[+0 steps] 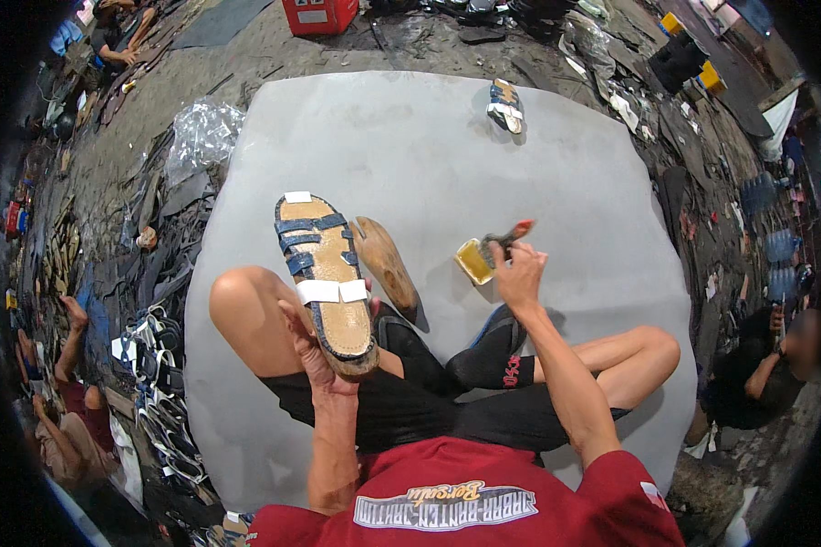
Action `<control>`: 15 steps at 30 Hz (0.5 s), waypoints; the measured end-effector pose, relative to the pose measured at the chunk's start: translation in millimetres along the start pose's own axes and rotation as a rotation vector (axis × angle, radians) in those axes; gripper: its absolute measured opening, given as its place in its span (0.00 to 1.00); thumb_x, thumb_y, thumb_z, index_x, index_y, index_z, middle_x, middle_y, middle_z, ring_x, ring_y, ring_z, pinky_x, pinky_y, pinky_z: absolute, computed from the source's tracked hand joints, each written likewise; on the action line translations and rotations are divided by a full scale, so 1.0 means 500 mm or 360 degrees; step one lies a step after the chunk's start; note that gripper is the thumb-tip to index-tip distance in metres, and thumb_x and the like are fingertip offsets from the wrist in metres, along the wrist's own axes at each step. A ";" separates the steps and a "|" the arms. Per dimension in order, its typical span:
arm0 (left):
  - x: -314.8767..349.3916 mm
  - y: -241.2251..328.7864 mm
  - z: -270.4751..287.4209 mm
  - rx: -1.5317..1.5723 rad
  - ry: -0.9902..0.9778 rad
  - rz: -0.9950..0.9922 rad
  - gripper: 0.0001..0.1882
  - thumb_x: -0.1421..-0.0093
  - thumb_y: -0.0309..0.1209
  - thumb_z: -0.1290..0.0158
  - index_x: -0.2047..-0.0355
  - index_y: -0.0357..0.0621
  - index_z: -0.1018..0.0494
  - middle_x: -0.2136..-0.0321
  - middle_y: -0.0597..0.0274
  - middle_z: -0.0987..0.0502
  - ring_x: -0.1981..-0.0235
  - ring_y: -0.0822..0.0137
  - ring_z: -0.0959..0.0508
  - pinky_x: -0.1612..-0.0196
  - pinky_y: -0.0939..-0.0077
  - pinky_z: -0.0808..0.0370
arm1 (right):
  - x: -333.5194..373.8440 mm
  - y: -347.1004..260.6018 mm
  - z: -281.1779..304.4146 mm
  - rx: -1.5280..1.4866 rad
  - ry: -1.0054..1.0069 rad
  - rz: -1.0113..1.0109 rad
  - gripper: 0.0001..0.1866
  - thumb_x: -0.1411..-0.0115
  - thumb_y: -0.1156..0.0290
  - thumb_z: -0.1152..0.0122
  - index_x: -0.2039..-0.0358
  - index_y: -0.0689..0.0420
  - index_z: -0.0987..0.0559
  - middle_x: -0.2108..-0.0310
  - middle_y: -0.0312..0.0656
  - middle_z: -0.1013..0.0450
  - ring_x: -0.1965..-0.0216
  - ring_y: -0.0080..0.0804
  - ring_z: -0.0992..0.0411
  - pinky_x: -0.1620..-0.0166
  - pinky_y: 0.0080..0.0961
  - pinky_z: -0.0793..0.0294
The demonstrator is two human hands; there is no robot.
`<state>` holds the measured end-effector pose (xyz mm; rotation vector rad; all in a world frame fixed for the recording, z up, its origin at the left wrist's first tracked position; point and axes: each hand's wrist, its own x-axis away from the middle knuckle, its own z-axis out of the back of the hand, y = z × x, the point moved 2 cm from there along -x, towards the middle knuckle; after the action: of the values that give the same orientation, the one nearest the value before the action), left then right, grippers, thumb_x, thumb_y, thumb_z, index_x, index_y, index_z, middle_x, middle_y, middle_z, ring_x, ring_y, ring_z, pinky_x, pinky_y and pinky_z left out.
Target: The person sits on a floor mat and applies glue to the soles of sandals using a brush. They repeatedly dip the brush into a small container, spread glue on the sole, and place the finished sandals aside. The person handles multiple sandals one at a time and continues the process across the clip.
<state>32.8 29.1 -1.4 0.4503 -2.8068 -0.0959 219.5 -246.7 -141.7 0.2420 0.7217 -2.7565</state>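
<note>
My left hand (pixel 314 363) grips a sandal (pixel 312 251) by its heel end, tilted up over my left knee. Its tan, shiny bottom faces me, crossed by dark blue strap ends and white strips; brown wood shows at the heel. Close beside it on the grey sheet lies a bare wooden shoe last (pixel 386 264). My right hand (pixel 522 275) pinches a dark, clotted brush (pixel 511 237) with a red end, at a small tub of yellow glue (pixel 472 263). My fingers hide part of the brush, so whether its bristles touch the glue is unclear.
Another blue-strapped sandal (pixel 504 108) lies at the far edge of the grey sheet (pixel 337 137). Scraps and clear plastic (pixel 205 137) litter the floor around. Several white-edged straps or sandals (pixel 160 392) are heaped at left. Other people sit at left and right (pixel 766 365).
</note>
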 end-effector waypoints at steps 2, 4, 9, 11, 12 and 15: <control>0.006 0.007 0.019 0.0010 -0.0010 0.0039 0.40 0.32 0.55 0.41 0.32 0.37 0.35 0.46 0.33 0.23 0.46 0.40 0.20 0.47 0.46 0.14 | -0.002 -0.006 0.048 -0.0061 -0.0057 -0.0270 0.23 0.30 0.49 0.41 0.63 0.58 0.13 0.67 0.48 0.19 0.60 0.49 0.24 0.47 0.52 0.37; -0.011 0.004 0.034 -0.0127 0.0008 0.0065 0.41 0.31 0.56 0.42 0.33 0.33 0.36 0.48 0.27 0.24 0.50 0.41 0.17 0.52 0.51 0.11 | 0.028 0.040 0.031 0.0121 -0.0332 -0.0327 0.25 0.30 0.47 0.42 0.67 0.58 0.15 0.68 0.51 0.19 0.61 0.52 0.23 0.47 0.53 0.37; -0.010 -0.036 -0.017 -0.0451 0.0260 -0.0002 0.41 0.30 0.59 0.46 0.37 0.29 0.34 0.55 0.31 0.19 0.64 0.51 0.13 0.63 0.64 0.09 | 0.046 0.051 0.021 -0.0350 -0.0218 -0.0626 0.26 0.30 0.47 0.41 0.69 0.60 0.16 0.71 0.55 0.19 0.65 0.60 0.21 0.53 0.54 0.32; -0.003 -0.041 -0.035 -0.0372 0.0267 0.0095 0.41 0.30 0.60 0.46 0.38 0.31 0.32 0.56 0.35 0.19 0.64 0.54 0.12 0.64 0.67 0.09 | 0.053 0.065 0.011 -0.0244 -0.0414 -0.0616 0.26 0.31 0.47 0.40 0.68 0.62 0.16 0.71 0.56 0.20 0.65 0.57 0.20 0.53 0.52 0.30; -0.004 -0.048 -0.040 -0.0387 0.0276 0.0088 0.41 0.31 0.60 0.46 0.39 0.31 0.32 0.57 0.36 0.18 0.65 0.55 0.13 0.65 0.68 0.09 | 0.053 0.077 0.008 -0.0190 -0.0500 -0.0607 0.27 0.31 0.47 0.39 0.67 0.63 0.16 0.71 0.57 0.20 0.65 0.56 0.20 0.53 0.51 0.29; -0.011 -0.056 -0.050 -0.0429 0.0245 0.0070 0.40 0.31 0.61 0.46 0.40 0.33 0.31 0.58 0.38 0.18 0.65 0.57 0.13 0.66 0.70 0.10 | 0.038 0.069 0.025 -0.0986 -0.0649 -0.0865 0.25 0.28 0.50 0.39 0.58 0.64 0.15 0.66 0.49 0.17 0.64 0.36 0.20 0.53 0.39 0.25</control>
<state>53.5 3.9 17.7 0.3171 -2.6005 -0.4065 211.0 -286.0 -150.9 -0.7146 1.6346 -2.7067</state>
